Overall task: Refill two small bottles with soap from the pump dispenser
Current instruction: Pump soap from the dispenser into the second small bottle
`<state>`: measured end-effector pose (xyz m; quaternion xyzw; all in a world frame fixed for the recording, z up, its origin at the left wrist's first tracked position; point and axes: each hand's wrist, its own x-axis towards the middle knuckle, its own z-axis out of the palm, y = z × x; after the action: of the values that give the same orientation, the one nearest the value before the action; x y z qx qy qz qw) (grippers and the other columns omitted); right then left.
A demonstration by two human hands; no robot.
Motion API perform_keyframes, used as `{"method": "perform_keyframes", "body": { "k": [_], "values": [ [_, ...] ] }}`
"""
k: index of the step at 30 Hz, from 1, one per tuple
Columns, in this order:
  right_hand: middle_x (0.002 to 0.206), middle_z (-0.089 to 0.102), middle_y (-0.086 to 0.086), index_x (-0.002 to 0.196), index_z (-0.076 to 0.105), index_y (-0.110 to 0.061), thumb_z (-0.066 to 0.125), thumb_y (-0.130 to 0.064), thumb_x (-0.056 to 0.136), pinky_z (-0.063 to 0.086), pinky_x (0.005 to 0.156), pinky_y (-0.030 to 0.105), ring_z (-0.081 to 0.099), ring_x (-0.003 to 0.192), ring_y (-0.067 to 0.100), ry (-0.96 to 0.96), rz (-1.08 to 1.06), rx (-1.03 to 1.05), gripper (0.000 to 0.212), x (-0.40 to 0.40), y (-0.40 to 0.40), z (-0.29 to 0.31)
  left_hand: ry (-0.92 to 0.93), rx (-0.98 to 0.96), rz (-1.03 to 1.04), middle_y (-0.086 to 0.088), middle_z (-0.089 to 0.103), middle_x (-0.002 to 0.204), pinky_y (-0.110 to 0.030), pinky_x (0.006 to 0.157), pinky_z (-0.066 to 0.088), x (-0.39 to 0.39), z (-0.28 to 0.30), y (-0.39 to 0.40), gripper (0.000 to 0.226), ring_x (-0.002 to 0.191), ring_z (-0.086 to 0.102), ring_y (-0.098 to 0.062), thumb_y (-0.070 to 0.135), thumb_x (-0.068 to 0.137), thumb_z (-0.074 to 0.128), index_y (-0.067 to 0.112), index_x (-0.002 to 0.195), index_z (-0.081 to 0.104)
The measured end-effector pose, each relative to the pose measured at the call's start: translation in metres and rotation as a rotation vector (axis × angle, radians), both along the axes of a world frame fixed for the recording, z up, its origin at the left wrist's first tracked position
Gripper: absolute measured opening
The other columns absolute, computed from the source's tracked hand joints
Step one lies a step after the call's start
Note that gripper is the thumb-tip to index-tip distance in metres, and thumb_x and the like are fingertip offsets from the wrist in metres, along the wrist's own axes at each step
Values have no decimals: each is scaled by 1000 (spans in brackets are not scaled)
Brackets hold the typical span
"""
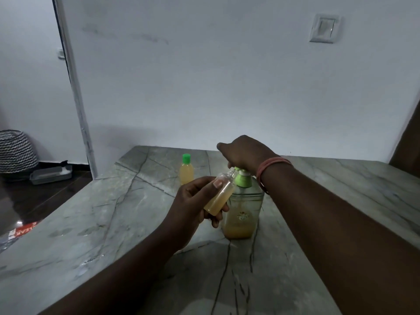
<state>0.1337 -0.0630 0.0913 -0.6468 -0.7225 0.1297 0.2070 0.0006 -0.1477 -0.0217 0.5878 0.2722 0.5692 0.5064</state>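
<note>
- The small clear plastic bottle point(219, 196), uncapped and roughly half full of amber soap, is held tilted, its long axis running from lower left up to the right, so that the open neck is brought just beside the nozzle of the pump.
- It is gripped around its lower body by the left hand point(195, 208), thumb across the front and fingers curled behind.
- The tall clear pump dispenser with a green collar point(244, 208) stands upright on the table, just right of the bottle; only a shallow layer of soap is left in it.
- The pump head is covered by the right hand point(245, 153), pressed down from above; whether its fingers are curled around the head cannot be told.
- The coming stroke is judged to depend on neck and nozzle staying aligned.
- A second small bottle with a green cap point(186, 170), already filled, stands farther back on the grey veined stone table point(113, 223).
</note>
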Motion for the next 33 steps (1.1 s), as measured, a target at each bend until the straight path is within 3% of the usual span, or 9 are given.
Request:
{"method": "perform_keyframes", "body": {
  "k": [5, 7, 12, 16, 20, 23, 26, 30, 33],
  "values": [
    [100, 62, 7, 77, 57, -13, 43, -32, 96, 38, 67, 28, 57, 87, 24, -113, -6, -1, 30, -1, -2, 0, -15, -1, -4, -18, 68, 77, -30, 49, 49, 0, -1, 2, 29, 58, 61, -22, 38, 91, 62, 17, 108, 74],
    [99, 57, 6, 81, 56, -14, 43, -32, 97, 38, 72, 28, 54, 88, 23, -168, -4, 2, 28, -3, -2, 1, -9, 3, 0, -17, 68, 77, -30, 49, 49, 0, 0, 0, 31, 59, 61, -22, 41, 89, 64, 19, 107, 75],
    [97, 67, 7, 74, 57, -14, 47, -38, 96, 44, 69, 28, 58, 76, 22, -163, 21, -44, 34, -4, 1, 8, -7, 1, 1, -17, 68, 78, -29, 50, 49, -1, 0, -2, 31, 61, 60, -24, 42, 89, 68, 18, 107, 75],
    [99, 68, 6, 87, 66, -10, 43, -43, 94, 42, 69, 30, 62, 86, 25, -62, -1, 15, 41, -2, 4, -1, -9, -8, 3, -18, 68, 77, -29, 49, 48, -1, 0, 0, 30, 59, 60, -23, 40, 89, 64, 18, 106, 75],
    [85, 60, 4, 71, 55, -16, 46, -38, 92, 35, 58, 29, 56, 76, 22, -108, -27, 13, 31, -1, 2, -2, -21, -2, -16, -18, 68, 78, -30, 49, 48, 0, -2, 2, 32, 60, 61, -22, 41, 89, 67, 17, 107, 74],
    [84, 60, 4, 72, 55, -17, 48, -38, 90, 40, 64, 30, 58, 78, 22, -152, -36, 28, 28, -4, 4, -1, -17, -1, -11, -17, 68, 78, -30, 49, 49, 0, 0, 0, 37, 60, 61, -22, 46, 84, 66, 18, 107, 74],
    [82, 61, 4, 74, 56, -16, 52, -38, 91, 38, 58, 28, 56, 71, 19, -204, -20, 33, 29, -5, 3, 4, -18, -2, -14, -17, 68, 78, -30, 49, 49, -1, 0, -1, 35, 60, 61, -22, 44, 87, 67, 17, 107, 74],
    [88, 68, 7, 79, 63, -12, 49, -46, 90, 42, 65, 30, 62, 80, 25, -26, -35, 102, 38, -2, 5, -3, -17, -5, -8, -19, 67, 78, -30, 49, 48, -1, -1, 2, 31, 59, 60, -22, 39, 90, 64, 16, 107, 74],
    [91, 68, 5, 84, 66, -13, 48, -43, 90, 42, 69, 30, 62, 85, 25, 5, -53, 66, 36, 0, 4, -6, -23, 0, -7, -19, 67, 78, -30, 49, 48, 0, -2, 3, 32, 59, 60, -22, 40, 90, 63, 15, 108, 73]
  ]
}}
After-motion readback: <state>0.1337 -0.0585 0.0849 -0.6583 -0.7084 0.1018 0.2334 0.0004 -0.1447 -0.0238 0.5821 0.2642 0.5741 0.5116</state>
